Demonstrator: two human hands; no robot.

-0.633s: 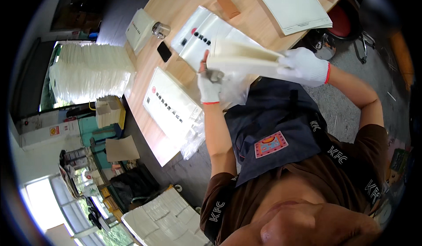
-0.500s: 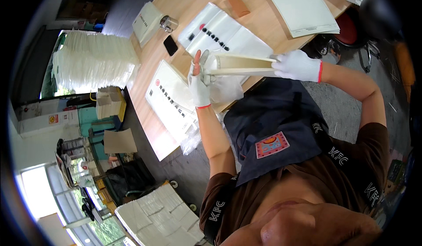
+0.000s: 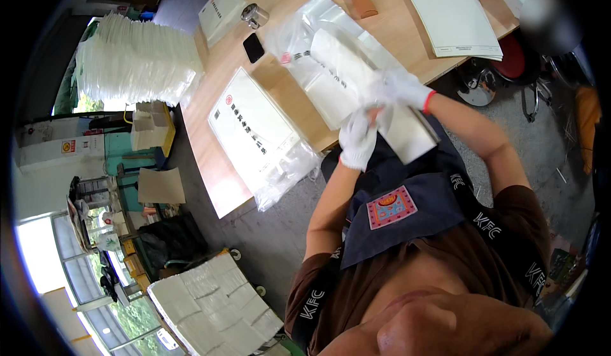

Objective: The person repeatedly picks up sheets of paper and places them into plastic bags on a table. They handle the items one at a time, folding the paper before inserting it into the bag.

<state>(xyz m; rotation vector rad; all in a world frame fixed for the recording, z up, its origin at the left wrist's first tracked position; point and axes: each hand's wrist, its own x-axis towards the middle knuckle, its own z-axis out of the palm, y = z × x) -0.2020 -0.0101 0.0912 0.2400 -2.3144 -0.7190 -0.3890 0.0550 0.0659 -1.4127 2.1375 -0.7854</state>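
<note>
Both forearms rise from the lower middle of the frame toward the table's [image 3: 223, 190] near edge, meeting just right of centre. The left hand [image 3: 358, 141], in a white glove, points upward with its wrist bent slightly; its fingers are curled together and pressed on the lower part of a white paper stack [image 3: 356, 82] — whether they pinch it or only hold it down cannot be told. The right hand [image 3: 402, 89], also gloved in white with a red cuff, comes in from the right on a bent, raised elbow and lies over the same stack, fingers closed on its edge. The stack slants from the upper centre of the frame down to the person's dark apron, its upper end lying inside a clear plastic bag [image 3: 299, 34] spread on the table.

To the left of the hands lies a bagged white sheet pack [image 3: 254, 133] with red print, overhanging the table edge. Above it sit a black phone [image 3: 253, 47] and a small metal cup [image 3: 254, 15]. A white board pile [image 3: 449, 12] rests at the upper right — and a tall stack of white bags [image 3: 137, 60] stands at the upper left.
</note>
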